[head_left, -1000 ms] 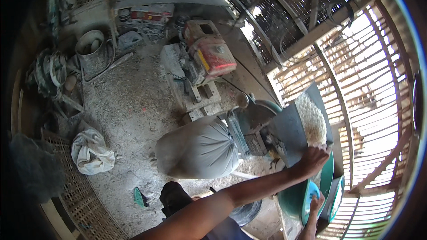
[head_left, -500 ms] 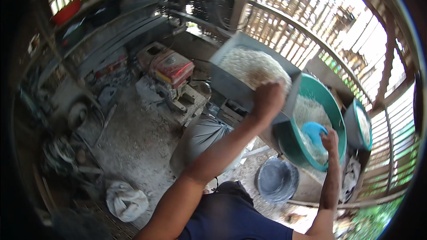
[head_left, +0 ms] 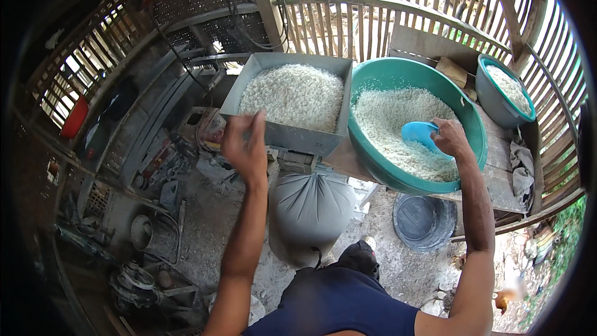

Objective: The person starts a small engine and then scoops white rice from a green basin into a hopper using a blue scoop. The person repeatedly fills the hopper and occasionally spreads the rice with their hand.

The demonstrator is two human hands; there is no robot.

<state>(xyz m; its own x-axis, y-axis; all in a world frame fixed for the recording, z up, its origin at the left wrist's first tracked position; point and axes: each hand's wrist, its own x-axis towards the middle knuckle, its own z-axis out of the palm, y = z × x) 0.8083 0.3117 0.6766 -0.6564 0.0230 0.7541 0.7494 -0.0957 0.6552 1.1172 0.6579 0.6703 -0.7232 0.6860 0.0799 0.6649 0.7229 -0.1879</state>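
Note:
A square grey metal hopper [head_left: 233,98] holds a heap of white grains [head_left: 292,96] that look like rice. At its near left corner is my left hand [head_left: 245,146], slightly blurred, with fingers apart and nothing seen in them. To the hopper's right stands a large green basin [head_left: 385,165], also holding white grains [head_left: 388,112]. My right hand [head_left: 451,137] is closed round the edge of a blue plastic scoop [head_left: 418,132], which rests tilted against the grains. The inside of the scoop is partly hidden by my fingers.
Beneath the hopper hangs a bulging grey cloth sack [head_left: 314,214]. A dark tub [head_left: 425,221] sits on the floor below the basin. On the wooden bench [head_left: 494,143] stands a grey tub with a green rim [head_left: 500,102], near a rag [head_left: 521,174]. A red engine [head_left: 210,129] lies left.
The view has turned and levelled. My left hand has moved from over the grains at the hopper's right side to its near left corner. My right hand still grips the scoop in the basin.

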